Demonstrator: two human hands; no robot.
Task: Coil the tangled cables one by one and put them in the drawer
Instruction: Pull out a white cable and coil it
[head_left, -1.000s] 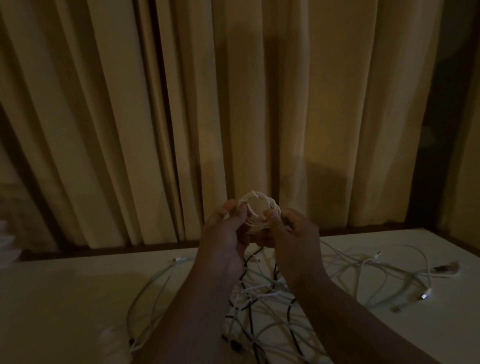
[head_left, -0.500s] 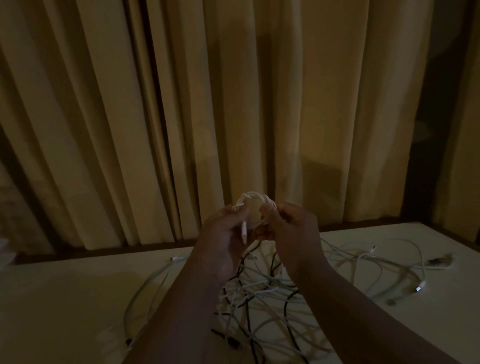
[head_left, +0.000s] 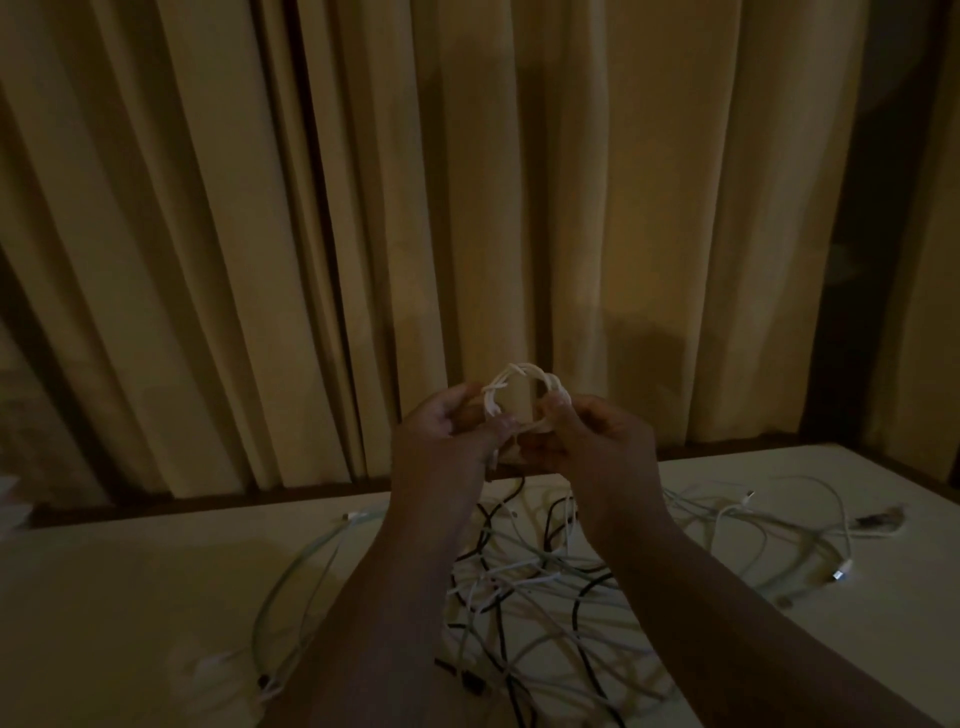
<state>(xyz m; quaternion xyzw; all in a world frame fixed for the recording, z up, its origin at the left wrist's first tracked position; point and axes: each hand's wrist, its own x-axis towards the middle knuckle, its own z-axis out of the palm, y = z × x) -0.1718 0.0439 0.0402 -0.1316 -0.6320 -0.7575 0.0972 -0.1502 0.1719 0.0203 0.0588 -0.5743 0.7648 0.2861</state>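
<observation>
A small white cable coil (head_left: 519, 382) is held up in front of the curtain, above the table. My left hand (head_left: 447, 431) pinches its left side and my right hand (head_left: 597, 436) pinches its right side. A short end of the cable hangs down between my hands. Below my forearms a tangle of white and black cables (head_left: 524, 577) lies spread on the pale table (head_left: 130, 597). No drawer is in view.
Beige curtains (head_left: 363, 234) hang right behind the table's far edge. Loose white cables with plugs (head_left: 841, 574) trail to the right side of the table. A pale loop of cable (head_left: 291, 571) lies to the left. The room is dim.
The coil has stayed between both hands and is a little tighter. The loose end that stuck out now hangs lower between my hands. The view has shifted slightly.
</observation>
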